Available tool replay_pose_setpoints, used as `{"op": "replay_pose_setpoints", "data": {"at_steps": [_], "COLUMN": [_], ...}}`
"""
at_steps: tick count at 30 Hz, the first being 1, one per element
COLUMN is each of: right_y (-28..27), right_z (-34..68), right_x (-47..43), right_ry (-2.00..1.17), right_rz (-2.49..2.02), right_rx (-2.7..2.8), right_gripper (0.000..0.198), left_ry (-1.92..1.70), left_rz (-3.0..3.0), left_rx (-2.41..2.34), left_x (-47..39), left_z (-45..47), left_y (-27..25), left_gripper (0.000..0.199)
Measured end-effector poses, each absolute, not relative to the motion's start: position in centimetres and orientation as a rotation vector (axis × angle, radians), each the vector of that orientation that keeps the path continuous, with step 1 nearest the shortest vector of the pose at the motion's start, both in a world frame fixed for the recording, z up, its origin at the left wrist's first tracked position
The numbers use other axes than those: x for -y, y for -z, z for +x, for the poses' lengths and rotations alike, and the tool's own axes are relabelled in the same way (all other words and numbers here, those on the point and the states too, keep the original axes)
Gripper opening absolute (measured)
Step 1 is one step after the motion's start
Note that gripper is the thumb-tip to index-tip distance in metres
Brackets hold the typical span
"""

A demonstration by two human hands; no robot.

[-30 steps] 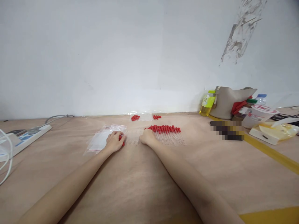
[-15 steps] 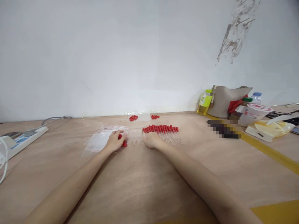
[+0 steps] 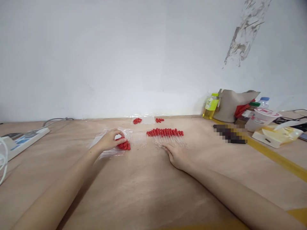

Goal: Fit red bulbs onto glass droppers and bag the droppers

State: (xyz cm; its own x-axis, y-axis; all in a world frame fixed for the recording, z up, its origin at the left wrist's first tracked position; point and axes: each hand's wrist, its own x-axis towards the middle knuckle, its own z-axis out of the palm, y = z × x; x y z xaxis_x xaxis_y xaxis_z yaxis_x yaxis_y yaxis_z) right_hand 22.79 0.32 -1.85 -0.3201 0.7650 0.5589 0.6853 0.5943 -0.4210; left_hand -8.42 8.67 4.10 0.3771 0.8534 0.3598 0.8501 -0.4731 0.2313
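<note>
My left hand [image 3: 113, 139] is over a pile of red rubber bulbs [image 3: 123, 145], thumb and index finger curved and a little apart at the bulbs; its other fingers are mostly hidden. The pile lies on clear zip bags [image 3: 103, 152]. To its right is a row of bare clear thin tubes [image 3: 139, 140]. Further right, several droppers [image 3: 165, 132] with red bulbs lie side by side, tips toward me. My right hand [image 3: 177, 156] rests at their near ends, fingers stretched out, fingertips by the tips; no held object shows.
Two small groups of red bulbs, left [image 3: 137, 120] and right [image 3: 159, 120], lie on clear plastic by the wall. A power strip [image 3: 35, 139] is on the left. On the right are a yellow drink bottle [image 3: 211, 107], a grey bag [image 3: 226, 107], a lidded cup [image 3: 261, 119] and a tissue pack [image 3: 275, 135].
My right hand has moved right and toward me, from beside the bare tubes to the dropper tips. My left hand has shifted slightly left and lifted, leaving more of the bulb pile visible.
</note>
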Motion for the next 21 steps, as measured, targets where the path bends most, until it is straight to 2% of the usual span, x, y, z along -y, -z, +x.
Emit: {"op": "replay_pose_setpoints", "data": {"at_steps": [4, 9, 13, 16, 21], "right_y": [1.4, 1.4, 1.8, 1.9, 1.9], "right_z": [22.4, 22.5, 22.7, 22.8, 22.6], "right_x": [0.2, 0.3, 0.0, -0.1, 0.2], "right_ry": [-0.094, -0.094, -0.104, -0.107, -0.152], "right_rz": [-1.098, -1.092, -1.114, -1.144, -1.065], "right_rx": [2.143, 2.146, 2.101, 2.077, 2.136], "right_gripper": [0.03, 0.028, 0.022, 0.021, 0.029], "left_ry": [-0.713, -0.68, -0.803, -0.996, -0.908], "left_rz": [2.582, 2.593, 2.571, 2.479, 2.162], "left_rx": [-1.882, -1.915, -1.906, -1.723, -1.18], "left_x": [-8.4, -8.3, -7.5, -5.8, -1.9], "left_z": [-7.8, -7.3, -6.8, -5.3, -1.6], "left_y": [-3.3, -2.9, -5.0, -6.1, -2.7], "left_gripper": [0.036, 0.033, 0.027, 0.024, 0.02]}}
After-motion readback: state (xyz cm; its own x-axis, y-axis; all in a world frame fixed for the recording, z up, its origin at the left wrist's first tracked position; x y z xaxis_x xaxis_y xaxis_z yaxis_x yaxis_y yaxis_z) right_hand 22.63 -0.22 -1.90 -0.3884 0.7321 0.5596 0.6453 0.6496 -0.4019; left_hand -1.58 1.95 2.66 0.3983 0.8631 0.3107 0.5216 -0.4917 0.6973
